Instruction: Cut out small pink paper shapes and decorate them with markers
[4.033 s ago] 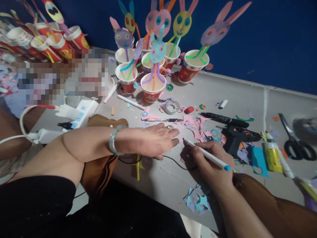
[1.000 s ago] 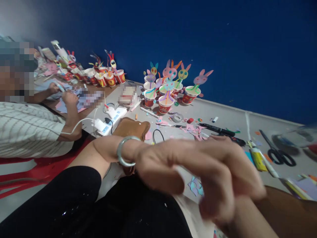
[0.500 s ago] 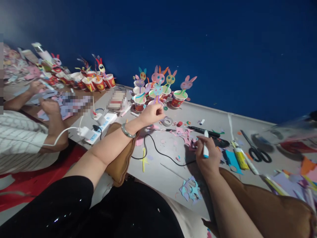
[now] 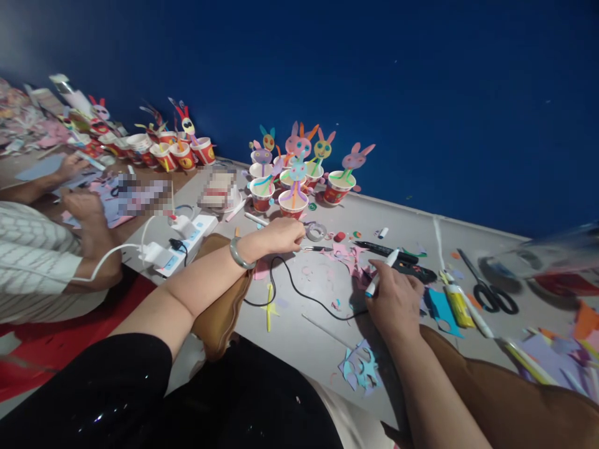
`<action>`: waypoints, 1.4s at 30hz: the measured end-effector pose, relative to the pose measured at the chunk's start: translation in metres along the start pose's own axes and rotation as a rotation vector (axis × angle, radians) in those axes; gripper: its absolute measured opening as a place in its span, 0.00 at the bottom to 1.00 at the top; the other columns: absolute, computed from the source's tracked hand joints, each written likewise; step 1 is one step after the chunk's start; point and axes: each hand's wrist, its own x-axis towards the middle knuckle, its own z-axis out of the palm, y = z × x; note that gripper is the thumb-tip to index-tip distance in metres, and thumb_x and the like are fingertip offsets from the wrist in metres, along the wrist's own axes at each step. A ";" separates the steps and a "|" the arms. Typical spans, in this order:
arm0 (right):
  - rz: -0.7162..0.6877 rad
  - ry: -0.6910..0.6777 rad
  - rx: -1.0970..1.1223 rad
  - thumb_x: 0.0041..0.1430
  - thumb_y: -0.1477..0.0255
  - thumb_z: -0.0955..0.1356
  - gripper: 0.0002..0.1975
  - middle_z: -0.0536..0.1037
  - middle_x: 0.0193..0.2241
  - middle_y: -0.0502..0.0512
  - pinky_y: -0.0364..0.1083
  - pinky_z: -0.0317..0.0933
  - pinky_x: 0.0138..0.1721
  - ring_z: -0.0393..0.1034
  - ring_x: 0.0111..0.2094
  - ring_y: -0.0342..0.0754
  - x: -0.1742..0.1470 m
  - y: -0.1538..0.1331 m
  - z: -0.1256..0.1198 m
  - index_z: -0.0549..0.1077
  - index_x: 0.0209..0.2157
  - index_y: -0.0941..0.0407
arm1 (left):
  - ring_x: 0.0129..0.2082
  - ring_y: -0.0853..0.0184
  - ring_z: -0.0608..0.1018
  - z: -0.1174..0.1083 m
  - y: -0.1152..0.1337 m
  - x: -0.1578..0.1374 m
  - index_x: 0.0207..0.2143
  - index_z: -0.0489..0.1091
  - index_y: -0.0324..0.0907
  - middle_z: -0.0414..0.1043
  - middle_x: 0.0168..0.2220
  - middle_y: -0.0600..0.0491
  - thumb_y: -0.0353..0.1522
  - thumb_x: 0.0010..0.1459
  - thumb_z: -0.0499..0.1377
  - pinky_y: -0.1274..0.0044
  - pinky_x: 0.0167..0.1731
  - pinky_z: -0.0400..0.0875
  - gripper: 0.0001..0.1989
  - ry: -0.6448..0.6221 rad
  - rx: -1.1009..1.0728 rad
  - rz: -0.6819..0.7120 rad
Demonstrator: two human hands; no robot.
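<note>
At the far left a person in a striped sleeve works with two hands, one (image 4: 72, 165) near a white pen-like item, the other (image 4: 87, 204) lower, over paper. Next comes one white power strip (image 4: 206, 224) bearing three plugs, two white and one black. The left hand (image 4: 286, 234) has its fingers curled together just above the table; whether it pinches anything I cannot tell. It covers part of one ballpoint pen (image 4: 318, 249). Behind it stand at least six paper cups (image 4: 339, 196) with rabbit figures; overlaps hide the exact count. One tape roll (image 4: 322, 234) lies just beside its fingertips. The right hand (image 4: 397, 296) is partly closed, gripping one white marker (image 4: 375, 285) between thumb and fingers, its blue end tilted down toward the table. Past that lie one black marker (image 4: 386, 251), one glue gun (image 4: 414, 270), one yellow glue bottle (image 4: 459, 305) and one pair of scissors (image 4: 472, 271).
</note>
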 end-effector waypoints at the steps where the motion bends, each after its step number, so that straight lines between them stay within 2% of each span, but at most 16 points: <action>1: 0.016 0.014 -0.051 0.50 0.76 0.63 0.23 0.77 0.32 0.59 0.55 0.55 0.45 0.68 0.35 0.56 0.001 0.002 -0.001 0.70 0.50 0.58 | 0.24 0.68 0.71 0.001 0.000 0.000 0.24 0.72 0.38 0.71 0.23 0.51 0.27 0.51 0.59 0.75 0.25 0.55 0.04 -0.010 0.047 0.001; 5: 0.074 0.081 -0.178 0.55 0.77 0.61 0.18 0.74 0.28 0.61 0.56 0.51 0.41 0.65 0.33 0.57 0.003 0.012 -0.005 0.73 0.46 0.57 | 0.32 0.60 0.77 0.003 0.003 -0.002 0.31 0.75 0.35 0.75 0.29 0.42 0.31 0.57 0.57 0.73 0.29 0.62 0.09 -0.052 0.187 -0.065; 9: 0.073 0.046 -0.228 0.58 0.77 0.60 0.17 0.74 0.29 0.65 0.55 0.47 0.38 0.63 0.33 0.58 0.005 0.019 -0.006 0.74 0.45 0.57 | 0.35 0.57 0.77 0.002 0.008 -0.003 0.34 0.76 0.34 0.76 0.32 0.39 0.32 0.55 0.59 0.72 0.32 0.64 0.10 -0.054 0.197 -0.104; 14: 0.073 -0.024 -0.276 0.60 0.77 0.59 0.16 0.74 0.30 0.67 0.54 0.44 0.35 0.62 0.33 0.58 0.006 0.024 -0.003 0.75 0.44 0.58 | 0.30 0.62 0.75 -0.003 0.000 -0.001 0.31 0.75 0.36 0.74 0.28 0.44 0.32 0.56 0.57 0.74 0.31 0.62 0.09 0.013 0.162 -0.129; 17: 0.094 -0.028 -0.276 0.61 0.75 0.59 0.15 0.74 0.31 0.69 0.55 0.43 0.35 0.62 0.34 0.59 0.007 0.026 -0.002 0.75 0.42 0.58 | 0.24 0.67 0.69 -0.006 -0.010 0.002 0.23 0.72 0.38 0.68 0.21 0.49 0.34 0.56 0.56 0.74 0.27 0.57 0.12 0.128 0.091 -0.147; 18: 0.102 -0.029 -0.272 0.61 0.75 0.59 0.15 0.74 0.31 0.69 0.55 0.43 0.35 0.62 0.34 0.60 0.007 0.027 -0.001 0.76 0.42 0.58 | 0.22 0.68 0.67 -0.006 -0.013 0.002 0.20 0.70 0.39 0.65 0.19 0.51 0.35 0.55 0.56 0.74 0.26 0.54 0.13 0.123 0.060 -0.143; 21: 0.109 -0.025 -0.255 0.61 0.76 0.58 0.16 0.74 0.31 0.69 0.55 0.41 0.35 0.62 0.35 0.60 0.009 0.030 0.002 0.76 0.41 0.57 | 0.19 0.71 0.61 -0.006 -0.017 0.004 0.15 0.65 0.40 0.59 0.14 0.55 0.35 0.51 0.60 0.74 0.24 0.51 0.15 -0.032 -0.034 -0.066; 23: 0.109 -0.025 -0.258 0.62 0.75 0.58 0.17 0.74 0.31 0.70 0.55 0.41 0.35 0.62 0.35 0.60 0.009 0.031 0.004 0.77 0.40 0.58 | 0.19 0.71 0.60 -0.007 -0.019 0.004 0.14 0.65 0.40 0.58 0.13 0.57 0.34 0.48 0.63 0.74 0.24 0.51 0.14 -0.146 -0.073 0.003; 27: 0.106 -0.057 -0.289 0.63 0.74 0.58 0.17 0.76 0.33 0.73 0.54 0.42 0.35 0.63 0.36 0.61 0.009 0.031 0.004 0.77 0.40 0.61 | 0.19 0.72 0.63 -0.010 -0.018 0.001 0.18 0.70 0.40 0.65 0.16 0.58 0.36 0.42 0.68 0.75 0.23 0.53 0.11 -0.308 -0.102 0.060; 30: 0.130 -0.055 -0.311 0.63 0.73 0.59 0.16 0.76 0.35 0.72 0.55 0.44 0.37 0.64 0.38 0.61 0.009 0.027 0.002 0.77 0.41 0.61 | 0.20 0.70 0.68 -0.015 -0.008 -0.010 0.22 0.74 0.41 0.71 0.20 0.56 0.34 0.37 0.70 0.75 0.25 0.57 0.09 -0.422 0.027 0.045; 33: 0.175 -0.025 -0.334 0.62 0.72 0.61 0.15 0.76 0.38 0.70 0.56 0.45 0.42 0.64 0.40 0.60 0.008 0.023 0.001 0.76 0.42 0.61 | 0.24 0.67 0.71 -0.018 0.008 -0.026 0.23 0.76 0.40 0.74 0.22 0.53 0.32 0.34 0.70 0.74 0.30 0.61 0.10 -0.419 0.287 0.028; 36: 0.164 -0.006 -0.321 0.60 0.73 0.62 0.15 0.76 0.38 0.69 0.57 0.46 0.44 0.63 0.40 0.59 0.006 0.021 0.000 0.76 0.44 0.61 | 0.26 0.65 0.73 -0.015 0.017 -0.042 0.22 0.76 0.38 0.76 0.23 0.50 0.27 0.32 0.69 0.72 0.35 0.62 0.09 -0.406 0.437 0.010; 38: 0.142 0.006 -0.298 0.60 0.74 0.62 0.15 0.76 0.38 0.68 0.57 0.46 0.44 0.63 0.40 0.58 0.005 0.021 0.000 0.76 0.44 0.62 | 0.27 0.64 0.74 -0.011 0.016 -0.050 0.24 0.76 0.36 0.77 0.26 0.47 0.26 0.33 0.68 0.71 0.36 0.62 0.10 -0.376 0.460 0.006; 42: 0.095 0.028 -0.256 0.59 0.74 0.62 0.15 0.76 0.36 0.67 0.57 0.47 0.43 0.62 0.38 0.57 0.005 0.019 -0.001 0.77 0.42 0.62 | 0.28 0.65 0.74 -0.006 0.003 -0.054 0.26 0.76 0.37 0.77 0.27 0.49 0.31 0.36 0.70 0.74 0.32 0.60 0.11 -0.328 0.401 -0.008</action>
